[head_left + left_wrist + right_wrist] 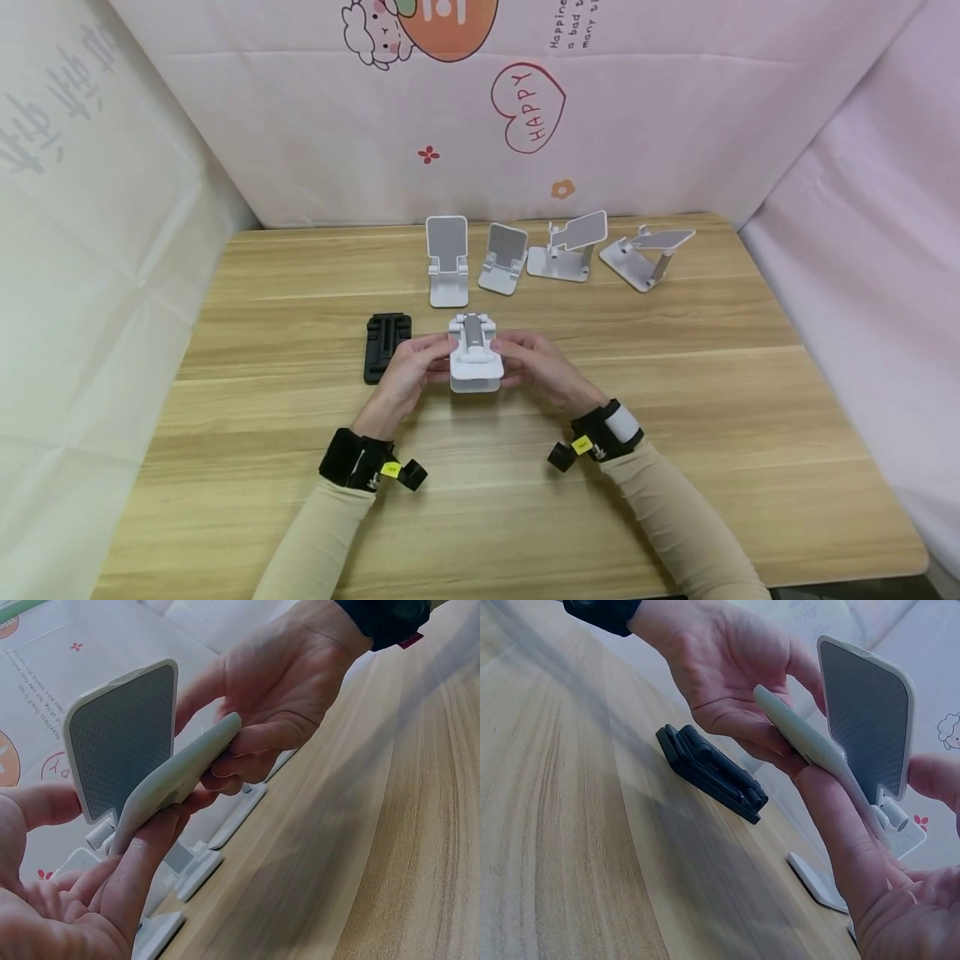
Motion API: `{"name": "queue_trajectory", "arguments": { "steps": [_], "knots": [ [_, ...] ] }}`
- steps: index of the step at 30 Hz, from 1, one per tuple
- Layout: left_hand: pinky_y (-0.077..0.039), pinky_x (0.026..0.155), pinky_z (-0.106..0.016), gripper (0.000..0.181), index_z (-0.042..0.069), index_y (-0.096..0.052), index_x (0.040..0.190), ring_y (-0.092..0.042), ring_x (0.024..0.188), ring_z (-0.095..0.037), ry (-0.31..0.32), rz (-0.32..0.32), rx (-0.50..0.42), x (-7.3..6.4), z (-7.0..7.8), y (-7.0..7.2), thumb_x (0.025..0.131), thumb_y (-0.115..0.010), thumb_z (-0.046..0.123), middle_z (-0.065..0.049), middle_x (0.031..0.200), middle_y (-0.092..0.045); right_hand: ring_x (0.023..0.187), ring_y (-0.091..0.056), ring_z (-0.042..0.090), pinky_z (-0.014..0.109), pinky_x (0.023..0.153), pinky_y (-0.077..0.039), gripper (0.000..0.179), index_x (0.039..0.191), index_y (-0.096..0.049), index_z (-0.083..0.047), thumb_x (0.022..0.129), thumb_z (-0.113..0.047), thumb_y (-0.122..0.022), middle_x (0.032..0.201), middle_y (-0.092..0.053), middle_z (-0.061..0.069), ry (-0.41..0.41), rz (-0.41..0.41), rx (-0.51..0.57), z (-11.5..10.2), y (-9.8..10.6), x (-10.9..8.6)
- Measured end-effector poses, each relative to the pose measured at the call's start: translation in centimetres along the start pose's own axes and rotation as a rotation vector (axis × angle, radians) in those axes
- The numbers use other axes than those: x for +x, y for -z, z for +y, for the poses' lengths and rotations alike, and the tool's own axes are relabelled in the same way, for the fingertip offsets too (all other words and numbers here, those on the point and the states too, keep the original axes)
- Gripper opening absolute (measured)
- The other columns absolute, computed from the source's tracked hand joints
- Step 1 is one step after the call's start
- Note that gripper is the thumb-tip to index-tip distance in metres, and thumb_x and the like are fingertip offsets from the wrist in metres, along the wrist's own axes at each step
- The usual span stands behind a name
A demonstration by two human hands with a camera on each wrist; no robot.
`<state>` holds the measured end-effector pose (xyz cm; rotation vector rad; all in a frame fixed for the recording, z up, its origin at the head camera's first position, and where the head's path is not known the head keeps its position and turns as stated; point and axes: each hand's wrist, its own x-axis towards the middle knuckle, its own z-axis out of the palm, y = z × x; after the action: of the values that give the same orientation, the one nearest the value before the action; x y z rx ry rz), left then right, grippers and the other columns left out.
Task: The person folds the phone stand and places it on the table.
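A white folding phone stand with grey pads is held above the table by both hands. My left hand grips its left edge, thumb on top and fingers below. On the opposite edge, my right hand grips it the same way. The wrist views show the stand partly unfolded, its grey-padded plate angled away from the white base. A black folded phone stand lies flat just beyond my left hand, partly covered by it in the head view.
Several white phone stands stand unfolded in a row at the back, including an upright one, a smaller one, a tilted one and one at the right. Behind the wooden table hangs a printed white cloth.
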<state>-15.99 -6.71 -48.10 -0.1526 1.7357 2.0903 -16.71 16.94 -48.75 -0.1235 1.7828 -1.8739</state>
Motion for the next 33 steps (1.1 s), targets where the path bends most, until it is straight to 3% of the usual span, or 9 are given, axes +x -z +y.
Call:
{"name": "queue_trajectory", "arguments": {
  "steps": [25, 33],
  "knots": [
    [-0.063, 0.073, -0.021, 0.047, -0.008, -0.055, 0.142, -0.072, 0.086, -0.01, -0.013, 0.011, 0.038, 0.17, -0.55, 0.12, 0.1, -0.066, 0.011, -0.027, 0.132, -0.065, 0.087, -0.074, 0.016, 0.03, 0.078, -0.065, 0.042, 0.137, -0.049, 0.013, 0.106, -0.014, -0.055, 0.102, -0.076, 0.005, 0.026, -0.033, 0.007, 0.73, -0.03, 0.45],
    [-0.063, 0.075, -0.022, 0.045, -0.011, -0.055, 0.141, -0.073, 0.087, -0.01, -0.028, -0.002, 0.013, 0.24, -0.75, 0.1, 0.1, -0.064, 0.006, -0.03, 0.133, -0.064, 0.088, -0.075, 0.017, 0.033, 0.08, -0.065, 0.039, 0.137, -0.049, 0.013, 0.106, -0.01, -0.054, 0.107, -0.076, 0.011, 0.036, -0.05, 0.007, 0.92, -0.03, 0.58]
  ]
}}
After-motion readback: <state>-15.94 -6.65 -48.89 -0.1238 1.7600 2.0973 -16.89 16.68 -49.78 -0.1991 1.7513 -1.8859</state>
